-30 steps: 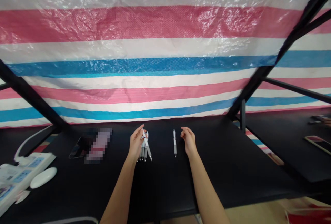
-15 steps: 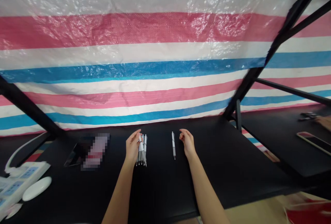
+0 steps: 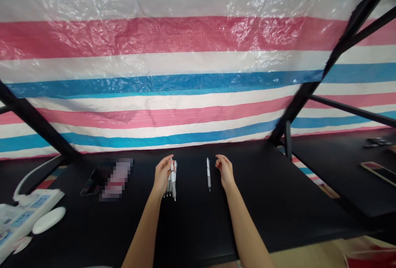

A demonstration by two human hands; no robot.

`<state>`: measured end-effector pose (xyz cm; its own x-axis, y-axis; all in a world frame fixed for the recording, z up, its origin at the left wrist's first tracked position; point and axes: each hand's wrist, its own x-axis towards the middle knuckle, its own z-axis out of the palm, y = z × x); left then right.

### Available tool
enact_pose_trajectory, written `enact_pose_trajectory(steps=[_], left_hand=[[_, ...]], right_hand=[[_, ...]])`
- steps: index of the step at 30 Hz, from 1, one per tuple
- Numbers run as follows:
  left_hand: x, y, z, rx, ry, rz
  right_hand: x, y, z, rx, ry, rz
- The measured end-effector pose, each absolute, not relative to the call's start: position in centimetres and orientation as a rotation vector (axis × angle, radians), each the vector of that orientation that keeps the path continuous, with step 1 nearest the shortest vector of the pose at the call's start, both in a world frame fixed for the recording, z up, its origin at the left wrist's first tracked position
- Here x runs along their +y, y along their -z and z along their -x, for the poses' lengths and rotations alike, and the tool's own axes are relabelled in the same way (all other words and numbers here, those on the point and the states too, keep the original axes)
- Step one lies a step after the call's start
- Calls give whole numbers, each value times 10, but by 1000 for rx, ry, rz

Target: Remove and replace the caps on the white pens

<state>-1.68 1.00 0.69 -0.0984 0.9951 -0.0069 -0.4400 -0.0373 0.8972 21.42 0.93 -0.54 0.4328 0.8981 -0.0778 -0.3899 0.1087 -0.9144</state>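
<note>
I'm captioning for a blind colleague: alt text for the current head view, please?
A person's left hand pinches a white-and-grey pen by a cluster of similar pens on a black table; a lone pen lies apart, near the curled right hand. A striped sheet hangs behind; a power strip sits at left.

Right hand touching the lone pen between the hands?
Apart. The head view shows a strip of black tabletop between the lone pen and the right hand.

A black worktop (image 3: pixel 192 226) flanked by slanting bars (image 3: pixel 301 98), backed by glossy sheeting (image 3: pixel 173 63) striped red, blue and white.
</note>
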Motion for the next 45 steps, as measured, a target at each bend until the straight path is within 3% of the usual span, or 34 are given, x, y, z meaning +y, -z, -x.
enact_pose_trajectory(steps=[34,45], left_hand=[[17,-2,31,1036,-1583,-787],[12,0,19,1224,-1442,-1224]], right_hand=[[8,4,-213,-631,-1005,1095],[8,5,-213,-599,-1022,1092]])
